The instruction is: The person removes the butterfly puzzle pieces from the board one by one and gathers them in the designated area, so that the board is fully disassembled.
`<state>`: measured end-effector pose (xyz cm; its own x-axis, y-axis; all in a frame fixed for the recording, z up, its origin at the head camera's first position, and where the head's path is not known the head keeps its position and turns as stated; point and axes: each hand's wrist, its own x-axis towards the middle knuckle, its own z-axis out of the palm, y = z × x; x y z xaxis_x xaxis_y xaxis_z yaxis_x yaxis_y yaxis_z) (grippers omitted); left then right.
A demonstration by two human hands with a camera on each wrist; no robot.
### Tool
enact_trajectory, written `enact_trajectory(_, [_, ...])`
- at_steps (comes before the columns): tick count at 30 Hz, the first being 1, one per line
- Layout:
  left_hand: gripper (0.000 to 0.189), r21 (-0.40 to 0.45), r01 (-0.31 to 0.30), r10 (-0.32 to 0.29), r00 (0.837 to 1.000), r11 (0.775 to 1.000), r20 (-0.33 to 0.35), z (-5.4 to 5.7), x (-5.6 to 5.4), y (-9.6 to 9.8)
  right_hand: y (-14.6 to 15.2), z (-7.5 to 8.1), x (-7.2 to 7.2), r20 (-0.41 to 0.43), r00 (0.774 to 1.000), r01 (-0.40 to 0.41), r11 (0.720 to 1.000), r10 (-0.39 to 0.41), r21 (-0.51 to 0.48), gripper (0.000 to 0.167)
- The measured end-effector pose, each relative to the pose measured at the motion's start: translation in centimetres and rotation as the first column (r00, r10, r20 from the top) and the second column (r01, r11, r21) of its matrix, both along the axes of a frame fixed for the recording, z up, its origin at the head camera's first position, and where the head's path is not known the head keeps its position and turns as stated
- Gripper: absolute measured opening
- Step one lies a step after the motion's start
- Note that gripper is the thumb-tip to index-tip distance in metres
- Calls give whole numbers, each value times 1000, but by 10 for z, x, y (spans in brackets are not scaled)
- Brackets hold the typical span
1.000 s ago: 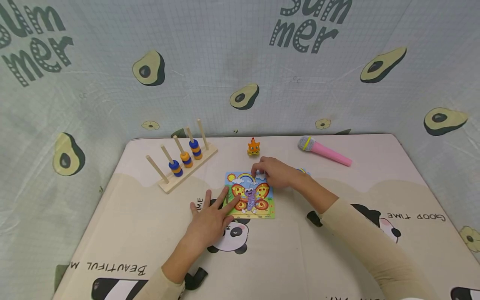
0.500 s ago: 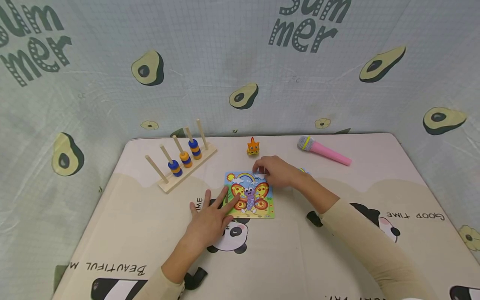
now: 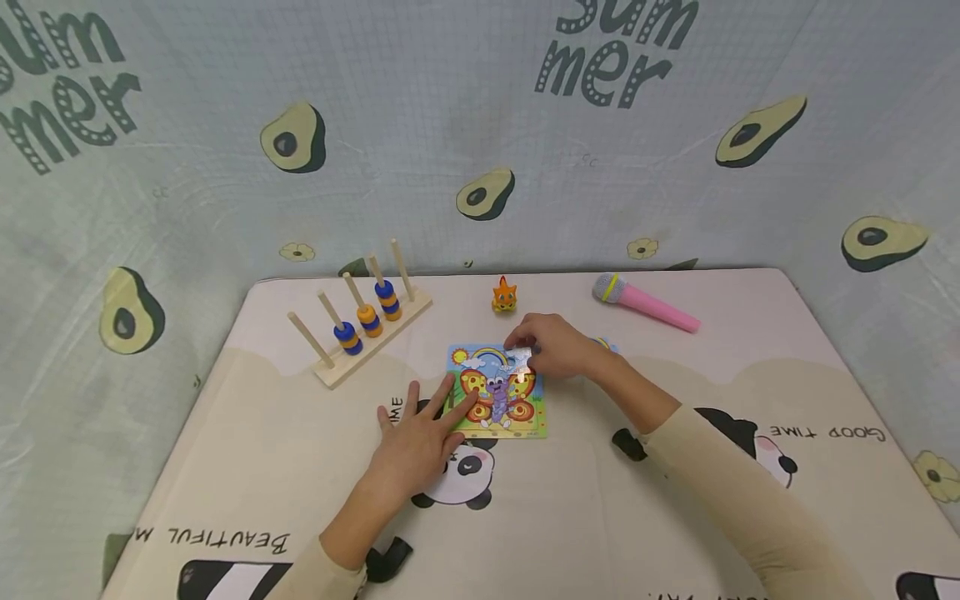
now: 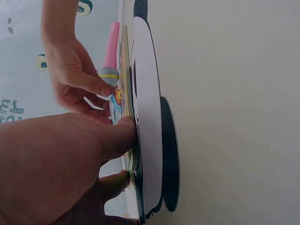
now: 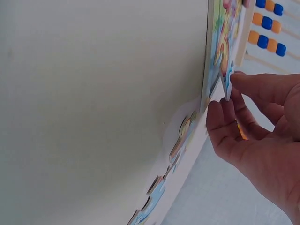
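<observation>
A square butterfly jigsaw puzzle (image 3: 497,408) lies flat on the table, its picture in bright colours. My left hand (image 3: 412,446) rests with spread fingers on its left side and the cloth. At the upper right corner, my right hand (image 3: 558,346) pinches a puzzle piece. The right wrist view shows this puzzle piece (image 5: 227,84) between thumb and fingers, tilted up from the board (image 5: 209,56). Much of that corner is hidden behind the fingers in the head view.
Loose puzzle pieces (image 5: 154,192) lie beside the board, mostly behind the right hand in the head view. A wooden bead rack (image 3: 360,350) stands at left. An orange toy figure (image 3: 504,296) and a pink toy microphone (image 3: 648,304) sit toward the back.
The puzzle piece under my right fingers now tilts and catches the light. My right hand shifts only slightly; the left hand stays in place on the board.
</observation>
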<state>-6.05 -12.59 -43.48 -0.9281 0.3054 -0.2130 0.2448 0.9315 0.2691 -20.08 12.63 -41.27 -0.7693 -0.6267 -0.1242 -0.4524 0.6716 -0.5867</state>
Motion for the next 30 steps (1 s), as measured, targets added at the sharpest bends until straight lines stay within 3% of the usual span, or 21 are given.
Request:
enact_trajectory(8, [57, 11, -4, 4, 1000, 1000, 5, 1, 0, 0, -1, 0, 6, 8, 999, 38, 999, -38, 7, 40])
enact_trajectory(20, [57, 12, -6, 6, 1000, 1000, 3, 1, 0, 1, -10, -1, 17, 46, 986, 157, 987, -158, 23, 46])
enact_trajectory(30, [57, 5, 0, 0, 1000, 1000, -8, 1, 0, 1, -14, -3, 19, 40, 981, 190, 981, -191, 44, 47])
